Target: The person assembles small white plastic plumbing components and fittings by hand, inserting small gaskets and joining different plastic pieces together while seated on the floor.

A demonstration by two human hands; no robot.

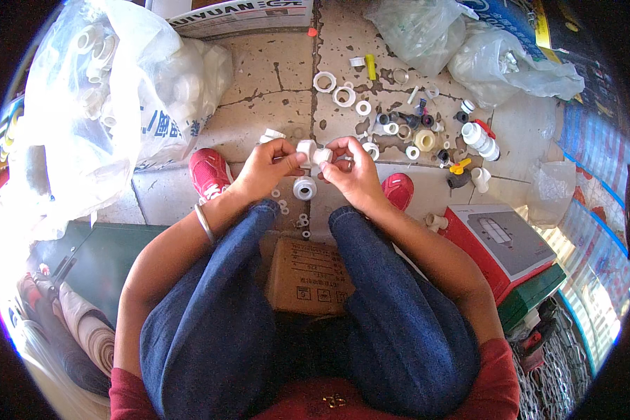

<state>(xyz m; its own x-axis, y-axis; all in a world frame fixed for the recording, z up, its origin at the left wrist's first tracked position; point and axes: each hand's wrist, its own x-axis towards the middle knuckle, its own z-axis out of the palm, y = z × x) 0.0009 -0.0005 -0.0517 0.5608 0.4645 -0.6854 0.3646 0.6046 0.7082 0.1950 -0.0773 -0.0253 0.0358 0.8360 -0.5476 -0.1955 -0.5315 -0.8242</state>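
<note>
Beneath us lies a cracked tile floor (259, 66). At left, a translucent bag (150, 84) bulges with white pipe fittings (101, 59); over the floor between our red shoes (207, 171), our left hand (267, 166) pinches one white plastic fitting (306, 148) and our right hand (355, 173) another, close together; at upper right, plastic bags (416, 31) sit beyond scattered fittings (424, 140). A carton (304, 276) stands between our knees (259, 220); a red box (504, 238) flanks our right forearm (427, 241).
</note>
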